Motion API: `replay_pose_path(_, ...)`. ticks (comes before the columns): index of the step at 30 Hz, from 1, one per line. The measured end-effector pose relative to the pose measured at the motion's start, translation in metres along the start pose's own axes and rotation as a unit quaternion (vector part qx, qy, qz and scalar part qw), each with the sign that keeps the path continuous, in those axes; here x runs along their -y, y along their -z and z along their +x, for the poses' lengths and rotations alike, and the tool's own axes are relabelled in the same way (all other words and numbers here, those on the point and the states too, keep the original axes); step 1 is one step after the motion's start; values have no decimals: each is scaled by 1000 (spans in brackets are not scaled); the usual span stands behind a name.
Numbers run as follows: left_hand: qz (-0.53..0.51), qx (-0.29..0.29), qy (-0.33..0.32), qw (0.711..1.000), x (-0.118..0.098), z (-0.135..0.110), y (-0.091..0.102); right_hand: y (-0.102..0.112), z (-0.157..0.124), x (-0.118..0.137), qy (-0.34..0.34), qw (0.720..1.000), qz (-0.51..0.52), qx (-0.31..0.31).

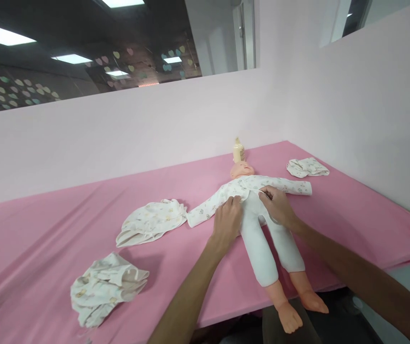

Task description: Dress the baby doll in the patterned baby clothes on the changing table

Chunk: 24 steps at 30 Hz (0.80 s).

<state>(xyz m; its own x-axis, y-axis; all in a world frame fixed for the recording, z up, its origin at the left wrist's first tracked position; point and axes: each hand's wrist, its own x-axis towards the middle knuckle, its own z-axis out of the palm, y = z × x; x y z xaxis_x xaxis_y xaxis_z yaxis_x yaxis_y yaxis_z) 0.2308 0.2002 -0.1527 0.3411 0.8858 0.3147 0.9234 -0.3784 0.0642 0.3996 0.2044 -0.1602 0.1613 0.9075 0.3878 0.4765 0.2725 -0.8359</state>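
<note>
You look down at a pink surface (83,200) with a doll (258,210) lying on its back, head pointing away from you and bare feet hanging past the near edge. The doll wears a printed top (251,187) with long sleeves spread out to both sides, and white trousers (262,248).

Your left hand (227,220) rests at the doll's waist on its left side as you see it, fingers curled down over the hem of the top, seemingly pinching the cloth. Your right hand (278,206) sits at the other side of the waist, fingers bent and closed on the hem, thumb and forefinger nipping the edge of the fabric.

A small bottle (238,150) stands upright just beyond the doll's head, near the pale wall. A folded garment (307,167) lies to the right of the head, well apart. Another garment (152,220) lies left of the doll, just beside the sleeve end. A crumpled cloth (106,286) lies nearer you, far left.
</note>
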Motion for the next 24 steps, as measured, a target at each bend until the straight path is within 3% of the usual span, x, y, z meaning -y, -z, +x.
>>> replay_pose_path(7,-22,-41,-11,999,1,11,-2,0,-3,2,-15,999,30,6)
replay_pose_path(24,47,-13,-56,997,-7,21,-6,-3,-5,2,-30,999,45,1)
